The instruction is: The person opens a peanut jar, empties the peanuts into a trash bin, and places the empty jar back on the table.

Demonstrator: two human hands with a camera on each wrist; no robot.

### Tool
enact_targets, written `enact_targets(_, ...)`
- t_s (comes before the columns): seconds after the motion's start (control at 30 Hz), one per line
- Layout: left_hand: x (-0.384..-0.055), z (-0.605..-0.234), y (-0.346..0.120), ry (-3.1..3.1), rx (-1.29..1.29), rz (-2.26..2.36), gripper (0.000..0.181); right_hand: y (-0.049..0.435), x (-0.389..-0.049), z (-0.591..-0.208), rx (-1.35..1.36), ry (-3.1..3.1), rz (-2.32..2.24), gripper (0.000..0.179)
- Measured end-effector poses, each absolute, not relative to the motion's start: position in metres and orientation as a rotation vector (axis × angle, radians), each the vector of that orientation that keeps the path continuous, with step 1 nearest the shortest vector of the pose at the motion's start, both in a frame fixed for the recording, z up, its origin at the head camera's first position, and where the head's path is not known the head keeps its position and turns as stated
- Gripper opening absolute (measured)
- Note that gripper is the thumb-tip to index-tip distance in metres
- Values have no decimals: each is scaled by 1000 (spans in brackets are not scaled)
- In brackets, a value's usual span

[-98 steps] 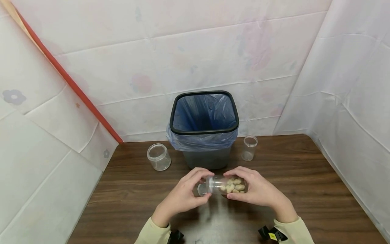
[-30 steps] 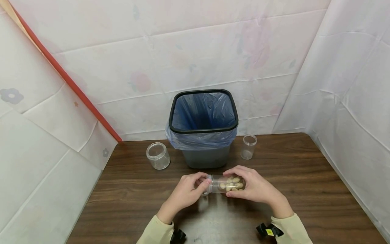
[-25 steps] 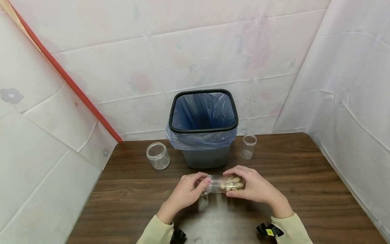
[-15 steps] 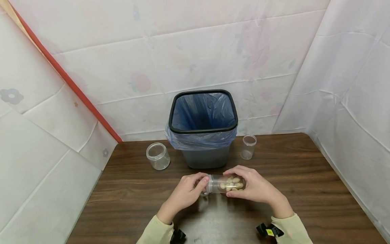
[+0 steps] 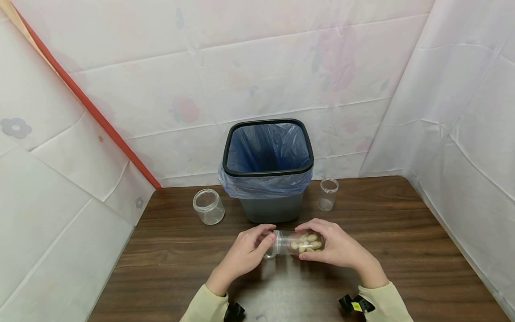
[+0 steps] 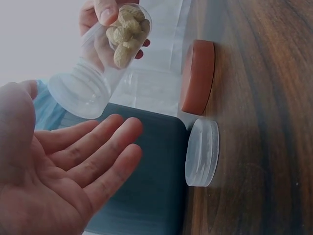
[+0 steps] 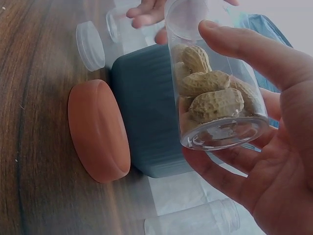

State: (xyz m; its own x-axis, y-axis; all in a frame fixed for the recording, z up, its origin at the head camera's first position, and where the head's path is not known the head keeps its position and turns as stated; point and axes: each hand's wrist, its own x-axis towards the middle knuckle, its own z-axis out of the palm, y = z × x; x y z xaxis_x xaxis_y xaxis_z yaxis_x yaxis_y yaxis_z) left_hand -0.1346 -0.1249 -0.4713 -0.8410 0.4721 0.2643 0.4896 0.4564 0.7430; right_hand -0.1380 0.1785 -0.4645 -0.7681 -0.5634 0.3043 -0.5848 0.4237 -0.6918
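Observation:
My right hand [image 5: 339, 247] grips the base end of a clear plastic jar [image 5: 286, 242], which lies sideways with its mouth end to the left. Several unshelled peanuts [image 7: 210, 95] sit near its base. Beside the mouth end is my left hand [image 5: 243, 252]; the left wrist view shows its fingers [image 6: 110, 161] stretched out, palm showing, apart from the jar. Whether a lid covers the mouth I cannot tell. A clear round lid [image 6: 202, 152] and an orange-red round lid [image 6: 198, 76] lie on the table below; in the head view the orange-red one is hidden.
A grey bin [image 5: 273, 208] with a blue liner bag [image 5: 265, 187] stands just behind the hands. A wide clear jar [image 5: 209, 210] is to its left, a slim clear jar [image 5: 327, 197] to its right. Fabric sheeting [image 5: 257, 67] surrounds the wooden table [image 5: 402, 232].
My left hand's fingers, curled around the mouth end half a second ago, have loosened and spread away. My right hand and the jar have hardly moved over the last second.

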Motion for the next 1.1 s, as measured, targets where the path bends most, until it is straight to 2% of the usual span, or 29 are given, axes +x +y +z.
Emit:
enact_targets(0.2, -134, -469, -129, -2600, -1015, -1347, 45, 180, -138, -466, 1048, -2643, 1294, 55)
enact_targets(0.6, -135, -466, -132, -2490, -1196, -1319, 79, 181, -138, -465, 1039, -2648, 1279, 54)
enact_targets(1.1, -136, -467, -131, -2402, -1288, -1214, 87, 182, -138, -464, 1038, -2652, 1290, 53)
